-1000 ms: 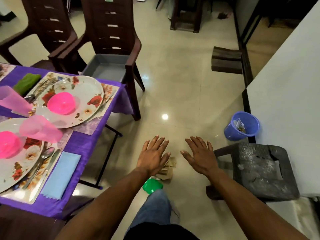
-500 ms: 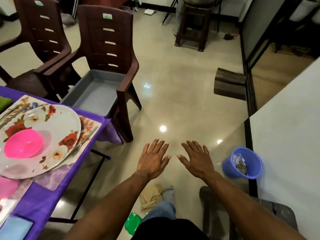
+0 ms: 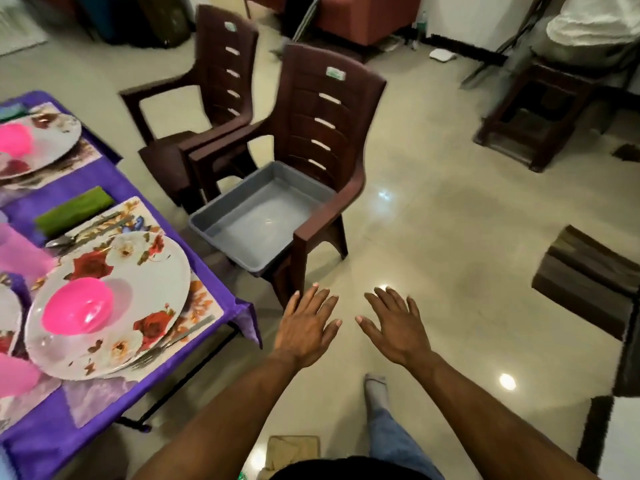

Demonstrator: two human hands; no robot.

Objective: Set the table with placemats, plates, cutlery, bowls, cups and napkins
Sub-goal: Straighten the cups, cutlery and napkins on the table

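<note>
**Both hands out, nothing held**

The floral plate (image 3: pixel 114 306) sits on its placemat (image 3: pixel 202 299) at the table's near corner, pink bowl (image 3: pixel 78 304) on top. Beside the table, left hand (image 3: pixel 304 329) and right hand (image 3: pixel 394 327) hover palm-down over the floor, fingers spread, arms outstretched.

A single wide-angle camera worn on the person's head looks forward and steeply down from standing height. Both forearms reach into the frame from the bottom edge, the left hand (image 3: pixel 306 329) and right hand (image 3: pixel 394 329) near the centre, close to the lens. The purple table (image 3: pixel 194 344) fills the left edge, a brown chair (image 3: pixel 322 133) stands ahead, and floor stretches away to the right. Straight edges bend near the borders.
</note>
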